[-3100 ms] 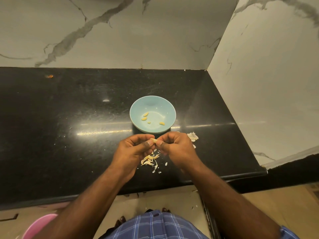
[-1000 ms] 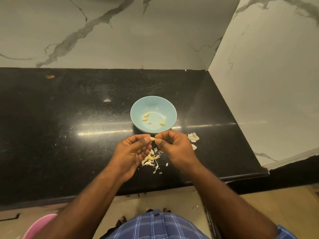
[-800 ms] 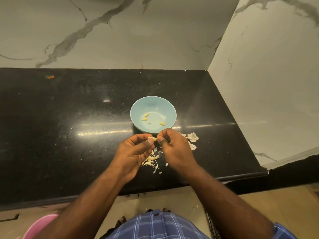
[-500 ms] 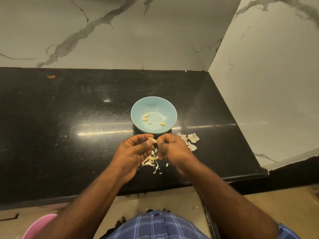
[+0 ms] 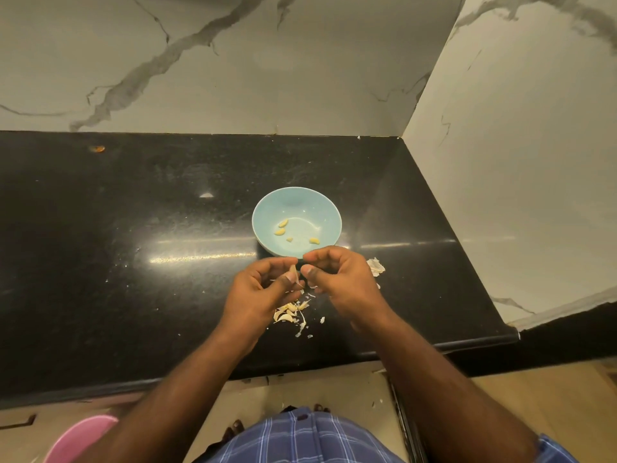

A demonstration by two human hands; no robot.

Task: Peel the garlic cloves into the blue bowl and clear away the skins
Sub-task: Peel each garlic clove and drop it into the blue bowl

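clove: i see garlic clove [image 5: 293, 271] pinched in left hand [image 5: 258, 290] fingertips
right hand [image 5: 337, 274]: thumb and forefinger closed beside it; whether they touch it, i cannot tell
blue bowl [image 5: 267, 208]: just beyond

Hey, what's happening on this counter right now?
A person is peeling garlic over a black counter. The left hand pinches a garlic clove at its fingertips, and the right hand picks at it just beside. The blue bowl right behind the hands holds four small peeled pieces. Loose skins lie on the counter under the hands, with another scrap to the right. Nothing is cleared away yet.
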